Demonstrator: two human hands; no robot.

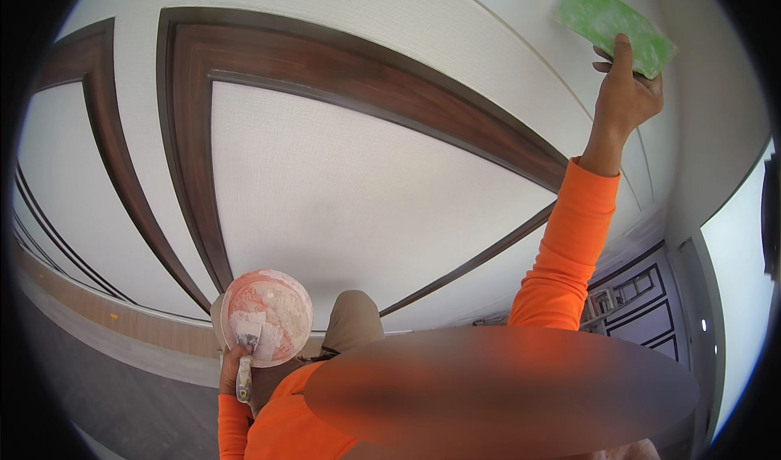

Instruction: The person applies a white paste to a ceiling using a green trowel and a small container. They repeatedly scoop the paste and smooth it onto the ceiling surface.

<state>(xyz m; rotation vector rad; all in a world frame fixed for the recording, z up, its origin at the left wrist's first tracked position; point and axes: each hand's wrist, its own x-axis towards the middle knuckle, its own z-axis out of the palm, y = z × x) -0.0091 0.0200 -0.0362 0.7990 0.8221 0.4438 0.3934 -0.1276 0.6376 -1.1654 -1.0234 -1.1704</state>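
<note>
Right hand (633,98): closed on the lower edge of a green spreader (604,19), thumb across its face
Green spreader: raised high at upper right; wall contact cannot be told
Left hand (233,368): grasping a putty knife (244,383) beside a paste-smeared bowl (307,318); bowl grip unclear
Edges: brown moulding (374,86) borders a white panel (366,183)
Room: hands well apart, panel between

Green spreader (612,22): smeary plastic
Putty knife (247,345): metal blade
Pink paste (277,318): lumpy
Brown trim (325,65): smooth, woody
Orange sleeve (569,234): cloth
</note>
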